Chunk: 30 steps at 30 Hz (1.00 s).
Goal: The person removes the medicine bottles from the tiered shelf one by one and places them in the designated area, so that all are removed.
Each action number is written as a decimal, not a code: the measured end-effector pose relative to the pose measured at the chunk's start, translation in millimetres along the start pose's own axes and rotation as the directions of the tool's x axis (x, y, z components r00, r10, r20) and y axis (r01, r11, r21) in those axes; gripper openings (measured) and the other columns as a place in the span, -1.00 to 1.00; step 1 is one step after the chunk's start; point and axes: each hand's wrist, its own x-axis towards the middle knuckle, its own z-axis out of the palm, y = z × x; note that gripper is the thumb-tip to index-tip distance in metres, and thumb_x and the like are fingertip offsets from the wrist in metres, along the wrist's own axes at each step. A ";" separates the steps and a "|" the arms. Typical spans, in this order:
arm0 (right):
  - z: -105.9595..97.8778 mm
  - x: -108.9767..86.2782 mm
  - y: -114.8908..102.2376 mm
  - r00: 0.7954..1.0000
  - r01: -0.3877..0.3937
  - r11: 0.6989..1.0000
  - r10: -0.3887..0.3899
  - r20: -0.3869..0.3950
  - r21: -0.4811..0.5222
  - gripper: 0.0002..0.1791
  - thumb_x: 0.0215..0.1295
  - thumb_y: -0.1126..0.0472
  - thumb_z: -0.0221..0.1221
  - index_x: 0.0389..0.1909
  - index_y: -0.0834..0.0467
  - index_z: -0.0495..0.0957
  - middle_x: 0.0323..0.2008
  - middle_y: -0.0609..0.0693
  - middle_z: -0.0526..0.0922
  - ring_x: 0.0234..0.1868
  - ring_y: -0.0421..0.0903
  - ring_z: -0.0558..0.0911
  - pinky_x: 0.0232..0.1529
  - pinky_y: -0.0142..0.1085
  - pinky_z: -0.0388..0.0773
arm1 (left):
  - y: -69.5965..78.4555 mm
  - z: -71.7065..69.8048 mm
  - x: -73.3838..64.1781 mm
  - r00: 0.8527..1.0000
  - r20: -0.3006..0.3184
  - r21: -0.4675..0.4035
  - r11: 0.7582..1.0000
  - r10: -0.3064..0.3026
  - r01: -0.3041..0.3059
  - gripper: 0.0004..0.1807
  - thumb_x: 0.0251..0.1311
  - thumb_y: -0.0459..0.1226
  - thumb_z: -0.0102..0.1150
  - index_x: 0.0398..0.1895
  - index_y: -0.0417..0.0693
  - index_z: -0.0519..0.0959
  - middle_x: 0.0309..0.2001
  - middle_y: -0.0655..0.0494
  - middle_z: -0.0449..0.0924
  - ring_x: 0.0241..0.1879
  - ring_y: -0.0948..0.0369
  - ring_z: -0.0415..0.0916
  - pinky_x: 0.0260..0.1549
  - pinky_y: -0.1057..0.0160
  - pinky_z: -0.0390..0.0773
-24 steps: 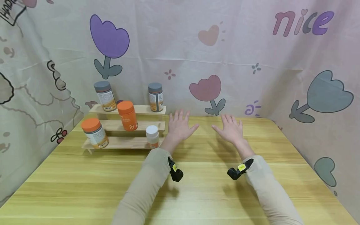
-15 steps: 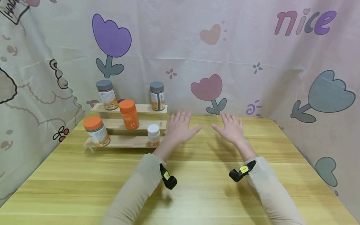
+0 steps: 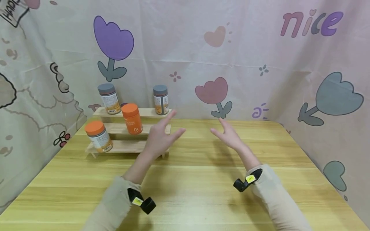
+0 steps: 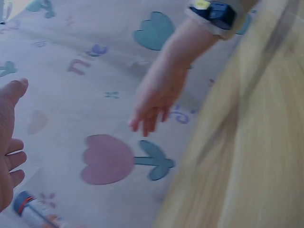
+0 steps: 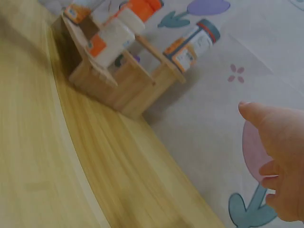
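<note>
My left hand (image 3: pixel 159 136) hovers in front of the right end of a three-tier wooden rack (image 3: pixel 127 146), thumb apart and nothing held. In the head view it hides the white-capped bottle, which the right wrist view shows standing on the lowest tier (image 5: pixel 111 45). Over the table to the right, my right hand (image 3: pixel 229 136) is also bare, its thumb spread from the fingers. A grey-capped bottle (image 3: pixel 161 100) stands on the top tier near the left fingertips. An all-orange bottle (image 3: pixel 132 119) occupies the middle tier.
Another grey-capped bottle (image 3: pixel 109 98) stands at the top tier's left end. An orange-capped jar (image 3: pixel 99 137) sits at the lowest tier's left. Behind the wooden table (image 3: pixel 190 192) hangs a patterned cloth (image 3: pixel 179 38). A small camera is strapped to each sleeve.
My left hand has swung left, from beside the rack to in front of its right end, covering the white-capped bottle. The right hand has turned onto its edge and shifted slightly left.
</note>
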 end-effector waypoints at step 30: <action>93.8 -4.8 -61.5 0.975 -0.021 0.903 -0.078 0.210 0.429 -0.06 0.15 0.13 0.27 0.43 0.20 -0.07 0.38 0.14 0.11 0.37 0.11 0.10 0.35 -0.08 0.00 | -138.7 -192.5 -93.1 0.837 -0.239 -0.302 0.857 -0.492 0.418 -0.15 0.27 -0.31 0.07 0.46 -0.03 -0.23 0.45 0.12 -0.18 0.39 0.32 -0.18 0.25 0.54 -0.11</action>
